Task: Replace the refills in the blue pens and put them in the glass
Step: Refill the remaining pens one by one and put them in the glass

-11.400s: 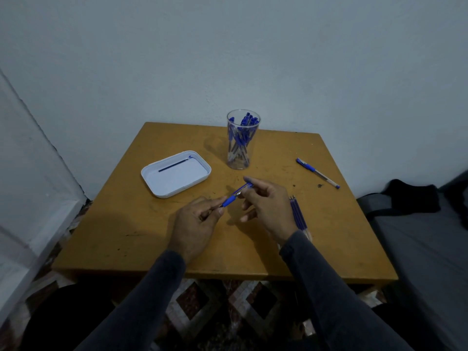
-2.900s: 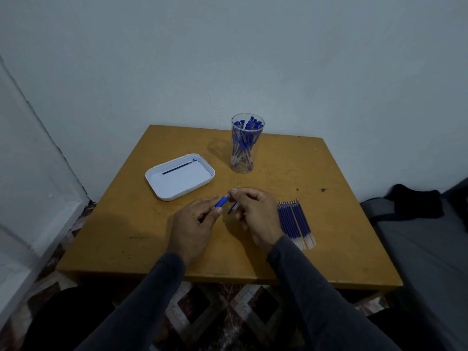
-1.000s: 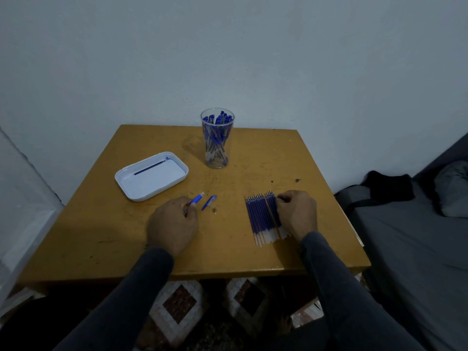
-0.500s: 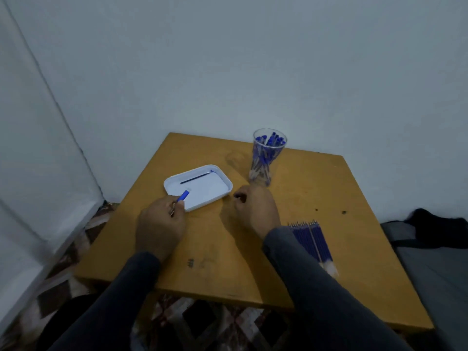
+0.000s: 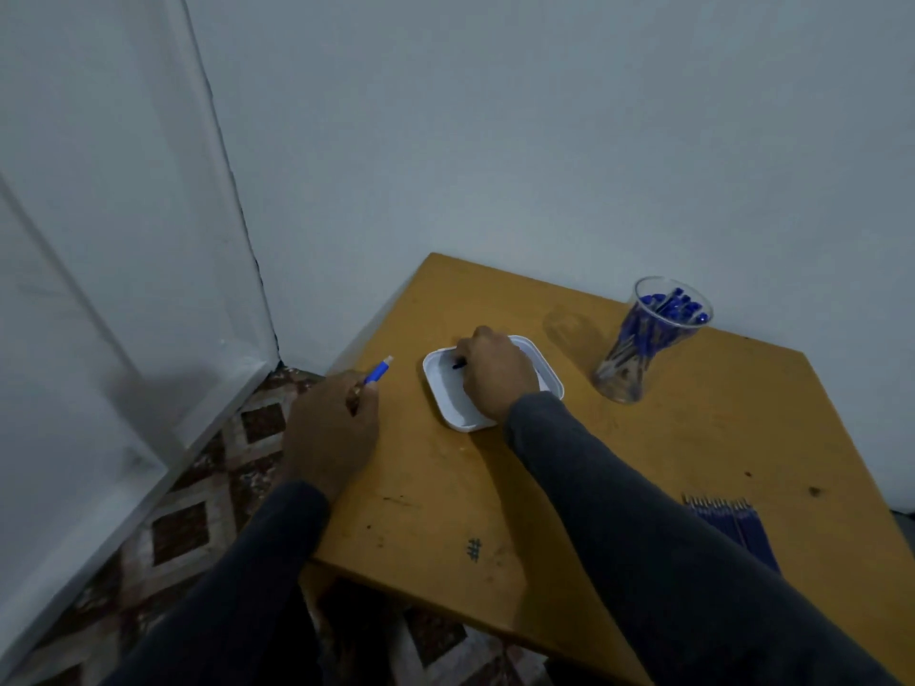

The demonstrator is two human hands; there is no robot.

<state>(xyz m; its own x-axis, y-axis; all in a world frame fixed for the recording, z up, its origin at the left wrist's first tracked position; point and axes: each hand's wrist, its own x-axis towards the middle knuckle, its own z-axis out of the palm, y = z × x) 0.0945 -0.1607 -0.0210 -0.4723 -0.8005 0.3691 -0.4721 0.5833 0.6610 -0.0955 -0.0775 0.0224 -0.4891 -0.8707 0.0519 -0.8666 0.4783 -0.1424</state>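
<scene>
Head cam, only view: wooden table [image 5: 569, 487] set against a pale wall, seen at a tilt.

L hand [image 5: 329, 430] sits at the table's left edge, fingers curled round a blue pen barrel [image 5: 376, 374]. The barrel's whitish end sticks up and away past the knuckles; rest of it is hidden in the fist.

R hand [image 5: 495, 376] is over the white tray [image 5: 549, 383], back of hand toward the cam. Its fingers are bent down into the tray, w/ a short dark stub of a refill [image 5: 459, 364] showing at the fingertips. Looks like a pinch on it, but the hand covers the contact, so can't tell for sure whether it's gripped or just touched. Tray lies flat on the table, between the L hand and the glass.

Glass [image 5: 648, 339] stands upright near the table's back edge, right of the tray and well apart from both hands. It's a clear waisted tumbler packed w/ blue pens [image 5: 668, 309], caps up at the rim.

Bundle of blue refills [image 5: 733, 524] lies flat toward the table's right side, near the R forearm, partly hidden by the dark sleeve [image 5: 643, 527]. Tips point away from the person.

Small dark scribble mark [image 5: 474, 549] on the tabletop close to the front edge. Patterned brown-and-cream floor tiles [image 5: 198, 512] show left of and below the table.
</scene>
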